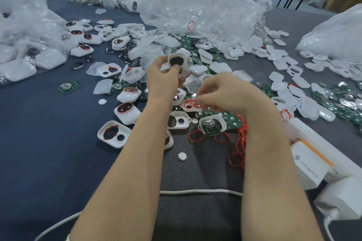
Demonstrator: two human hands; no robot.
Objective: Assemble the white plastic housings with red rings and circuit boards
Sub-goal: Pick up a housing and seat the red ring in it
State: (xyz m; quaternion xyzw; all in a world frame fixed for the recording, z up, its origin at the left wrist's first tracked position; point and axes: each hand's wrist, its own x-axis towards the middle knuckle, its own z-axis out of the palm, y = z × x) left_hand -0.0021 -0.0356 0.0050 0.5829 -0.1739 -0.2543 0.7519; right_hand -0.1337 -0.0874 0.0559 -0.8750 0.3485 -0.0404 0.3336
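My left hand (162, 76) holds a white plastic housing (179, 62) up above the table, its dark oval opening facing me and a fingertip at that opening. My right hand (221, 92) hovers lower, fingers curled and pinching at a red ring on a white housing (189, 106) that lies on the table. Loose red rings (238, 143) are heaped near my right wrist. A housing with a green circuit board (212, 124) in it lies just in front of that hand. More green boards (337, 101) are scattered to the right.
Several finished and unfinished white housings (125, 112) litter the dark cloth (49, 143). Crumpled clear plastic bags (195, 4) rise behind the pile and at far left and right. A white charger and power strip (313, 164) sit at the right edge, with a white cable (195, 191) across the front.
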